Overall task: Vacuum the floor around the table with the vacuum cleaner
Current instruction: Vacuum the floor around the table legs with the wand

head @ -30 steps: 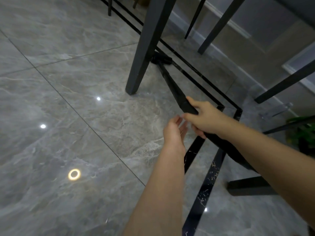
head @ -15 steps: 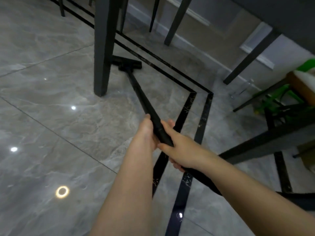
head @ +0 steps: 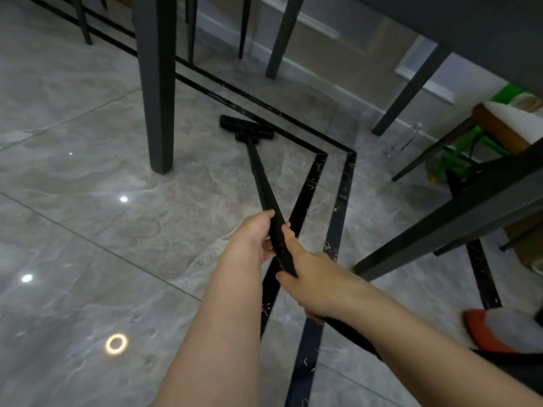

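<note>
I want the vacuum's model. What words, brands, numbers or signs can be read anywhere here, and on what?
None: nothing readable shows in this view.
Vacuum wand and floor head: plain black, no label visible.
Clear bottle by the wall: too small and blurred to tell.
Both hands, left and right, cover part of the wand.

Floor (head: 88, 230), lower left of frame: grey marbled stone tile, glossy, mirrors ceiling lights. Inlay strips (head: 342, 201), centre right: black veined stone, polished. Vacuum wand (head: 261, 183), centre: black, looks plastic, matt, smooth. Floor head (head: 246, 131), upper centre: black matt plastic. Table leg (head: 157, 83), upper left: dark grey, smooth satin finish, material unclear. Stool (head: 467, 154), right edge: bright green frame, shiny. Slipper (head: 496, 333), lower right: orange with pale soft cloth.
</note>
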Tool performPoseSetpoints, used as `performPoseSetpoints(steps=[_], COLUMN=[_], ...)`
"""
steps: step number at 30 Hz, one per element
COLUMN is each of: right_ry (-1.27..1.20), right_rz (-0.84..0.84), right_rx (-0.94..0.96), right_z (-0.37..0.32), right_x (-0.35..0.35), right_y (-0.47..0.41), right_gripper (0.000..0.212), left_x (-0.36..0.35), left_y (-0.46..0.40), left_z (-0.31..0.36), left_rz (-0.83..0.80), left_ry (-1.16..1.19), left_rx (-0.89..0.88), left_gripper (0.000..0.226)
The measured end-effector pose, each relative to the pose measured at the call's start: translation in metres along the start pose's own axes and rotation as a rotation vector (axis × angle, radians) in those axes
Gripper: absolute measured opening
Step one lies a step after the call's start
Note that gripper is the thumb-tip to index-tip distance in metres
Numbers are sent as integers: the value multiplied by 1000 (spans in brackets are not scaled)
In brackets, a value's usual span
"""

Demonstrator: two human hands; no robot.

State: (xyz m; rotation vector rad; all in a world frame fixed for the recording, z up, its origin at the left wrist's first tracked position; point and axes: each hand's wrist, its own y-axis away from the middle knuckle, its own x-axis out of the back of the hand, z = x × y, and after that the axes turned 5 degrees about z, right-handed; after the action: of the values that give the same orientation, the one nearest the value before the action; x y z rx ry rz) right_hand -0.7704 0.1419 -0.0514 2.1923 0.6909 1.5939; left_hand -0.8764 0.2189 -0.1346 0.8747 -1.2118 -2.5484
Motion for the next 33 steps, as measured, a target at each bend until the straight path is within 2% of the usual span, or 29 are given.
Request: performPoseSetpoints(steps=[5, 9, 11, 14, 16, 20, 22, 24, 28, 33], right_ry=[32, 9, -34, -60, -103, -128, -144, -180, -192, -269], right_rz=[95, 87, 104, 65, 29, 43, 43, 38, 19, -94], right_rx=[-49, -73, -67, -56, -73, -118, -152, -175, -208, -373], right_z=[6, -1, 2, 22, 38, 56, 61, 67, 85, 82], right_x=[20, 30, 15, -17, -25, -2, 10, 16, 19, 37], right_y=[-52, -80, -57, 3, 31, 29, 22, 20, 49, 119], right_gripper=[80, 82, 80, 84, 87, 87, 86, 85, 87, 95], left_x=[-19, -24, -20, -27, -39, -64, -75, -84, -109, -135], left_y=[-4, -11, -21, -24, -22, -32, -35, -32, -16, 60], left_z=[-4, -5, -7, -21, -36, -49, -47, -47, -73, -106], left_rz=[-5, -1, 29, 52, 41, 52, -14, -78, -85, -92], left_ry=[-14, -57, -135, -195, -256, -408, -351, -346, -526, -708], left_rx=[-59, -85, -89, -61, -16, -130, -111, -73, -67, -2], left_gripper=[28, 29, 39, 28, 32, 38, 29, 43, 55, 59])
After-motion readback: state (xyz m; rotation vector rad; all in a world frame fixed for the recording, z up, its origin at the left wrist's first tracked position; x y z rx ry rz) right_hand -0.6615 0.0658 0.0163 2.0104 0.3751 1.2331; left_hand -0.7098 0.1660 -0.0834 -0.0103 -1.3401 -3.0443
